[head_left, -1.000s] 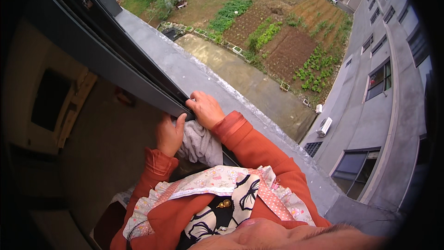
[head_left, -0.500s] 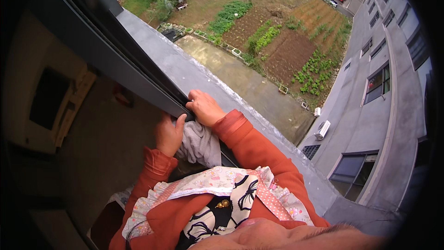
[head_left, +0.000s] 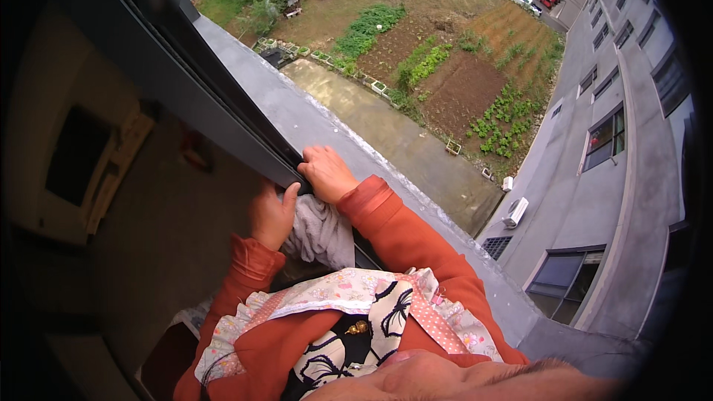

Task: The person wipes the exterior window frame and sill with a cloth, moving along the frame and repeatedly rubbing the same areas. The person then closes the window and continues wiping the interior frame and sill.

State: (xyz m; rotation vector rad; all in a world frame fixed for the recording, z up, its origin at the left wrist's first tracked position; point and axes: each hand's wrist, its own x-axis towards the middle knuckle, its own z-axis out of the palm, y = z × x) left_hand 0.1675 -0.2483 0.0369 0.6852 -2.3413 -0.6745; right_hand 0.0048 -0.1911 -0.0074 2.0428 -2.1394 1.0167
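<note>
A dark window sash [head_left: 212, 115] slants down from the upper left, ending between my two hands. My right hand [head_left: 328, 175] is on its outer side, fingers bent and closed over the edge. On the inner side, my left hand [head_left: 272, 217] grips the same end with its thumb up; its other fingers are partly in shadow. A crumpled grey cloth [head_left: 322, 232] hangs just below the sash end, beside my left hand and under my right wrist. Whether any of it is caught under the fingers is hidden.
Outside runs a grey concrete ledge [head_left: 297, 115], with a drop to a paved strip [head_left: 371, 122] and garden plots below. A grey building wall [head_left: 572, 200] with windows and an air-conditioner unit [head_left: 515, 212] rises at right. Indoors, at left, it is dim.
Both hands keep their hold on the sash end, and the cloth lies nearly as before. Only a slight shift of the outside view shows.
</note>
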